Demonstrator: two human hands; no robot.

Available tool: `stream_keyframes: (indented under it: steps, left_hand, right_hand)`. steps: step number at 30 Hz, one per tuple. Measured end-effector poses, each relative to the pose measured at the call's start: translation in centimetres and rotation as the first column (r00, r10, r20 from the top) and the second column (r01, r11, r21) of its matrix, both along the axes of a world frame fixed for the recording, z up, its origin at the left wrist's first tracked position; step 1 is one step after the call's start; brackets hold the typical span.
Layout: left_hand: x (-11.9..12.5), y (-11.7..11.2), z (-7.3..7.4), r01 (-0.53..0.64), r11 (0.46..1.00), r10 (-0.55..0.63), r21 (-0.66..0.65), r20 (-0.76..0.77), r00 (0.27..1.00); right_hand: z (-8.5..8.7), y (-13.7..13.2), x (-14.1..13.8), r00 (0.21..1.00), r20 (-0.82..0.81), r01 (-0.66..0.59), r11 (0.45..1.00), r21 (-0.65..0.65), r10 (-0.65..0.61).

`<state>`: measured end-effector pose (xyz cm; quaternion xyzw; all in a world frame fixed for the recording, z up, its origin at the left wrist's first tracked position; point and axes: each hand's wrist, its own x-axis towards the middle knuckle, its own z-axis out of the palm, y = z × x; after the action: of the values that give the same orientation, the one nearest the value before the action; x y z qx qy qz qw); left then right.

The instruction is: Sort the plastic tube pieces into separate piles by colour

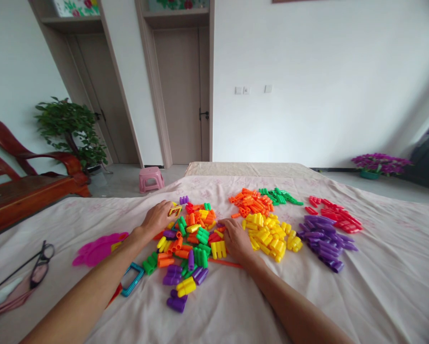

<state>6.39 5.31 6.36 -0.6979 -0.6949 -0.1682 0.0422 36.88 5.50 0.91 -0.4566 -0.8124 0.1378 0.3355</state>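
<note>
Fingers [229, 223] of the nearer right hand [238, 239] curl, whether pinching unclear, just beyond a yellow plastic triple-tube block [219, 250] whose tubes run toward the wearer.

Block pile [184, 253] mid-frame on tablecloth [390, 272], block heaps [270, 234] to its right; glasses [42, 262] lower left; stool [151, 177] behind, left-of-centre.

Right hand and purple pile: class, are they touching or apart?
Apart. The head view shows the yellow pile lying between the right hand and the purple pile.
</note>
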Motion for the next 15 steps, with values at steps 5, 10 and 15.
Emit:
stream_keyframes:
  steps: [5,10,15]
  left_hand:
    - [-0.9,0.1,0.2,-0.063,0.998,0.06,0.011,0.173,0.983]
    - [-2.8,0.2,0.2,-0.105,0.993,0.121,-0.063,0.371,0.921]
    - [-6.4,-1.3,1.2,-0.147,0.979,0.194,-0.142,0.426,0.884]
  right_hand:
    - [0.0,0.0,-0.1,1.0,0.008,0.007,1.0,-0.005,-0.007]
    - [0.0,-0.1,0.0,1.0,0.006,0.007,1.0,-0.008,-0.007]
    - [-0.1,0.0,0.0,1.0,0.013,0.004,1.0,0.0,-0.004]
